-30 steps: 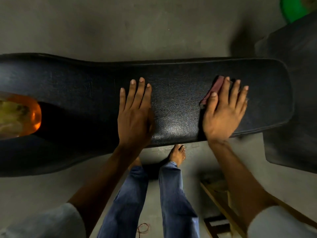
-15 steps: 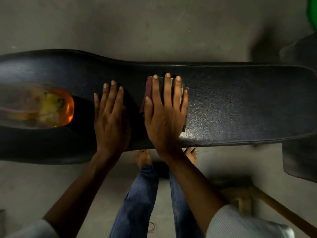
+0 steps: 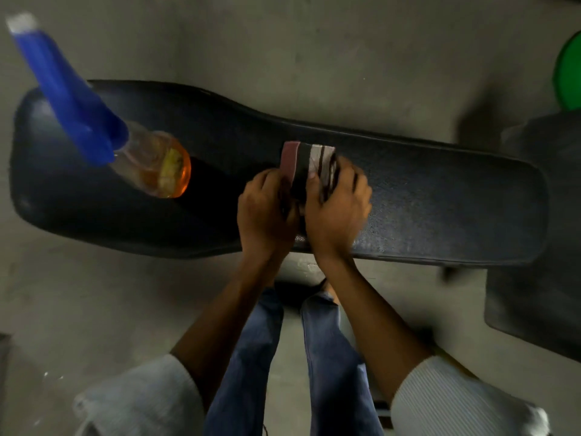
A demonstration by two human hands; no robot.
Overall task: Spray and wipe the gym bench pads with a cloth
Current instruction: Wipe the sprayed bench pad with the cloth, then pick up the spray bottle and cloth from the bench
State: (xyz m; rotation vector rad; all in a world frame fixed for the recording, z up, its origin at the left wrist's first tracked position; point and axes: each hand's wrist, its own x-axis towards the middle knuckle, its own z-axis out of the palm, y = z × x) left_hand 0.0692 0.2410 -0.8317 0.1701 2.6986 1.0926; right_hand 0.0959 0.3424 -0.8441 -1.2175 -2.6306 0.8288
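Both hands have come together at the pad's middle since half a second ago, the left no longer flat. Motion blur smears the fingers; the cloth's lower half is hidden beneath them. Left hand and right hand are curled, pinching the striped cloth on the black bench pad. An orange spray bottle stands leftward; a green tub is cut off.

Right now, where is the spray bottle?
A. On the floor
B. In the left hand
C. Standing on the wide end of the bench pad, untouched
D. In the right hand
C: the spray bottle stands on the wide end of the bench pad, while the left hand and right hand both grip the cloth.
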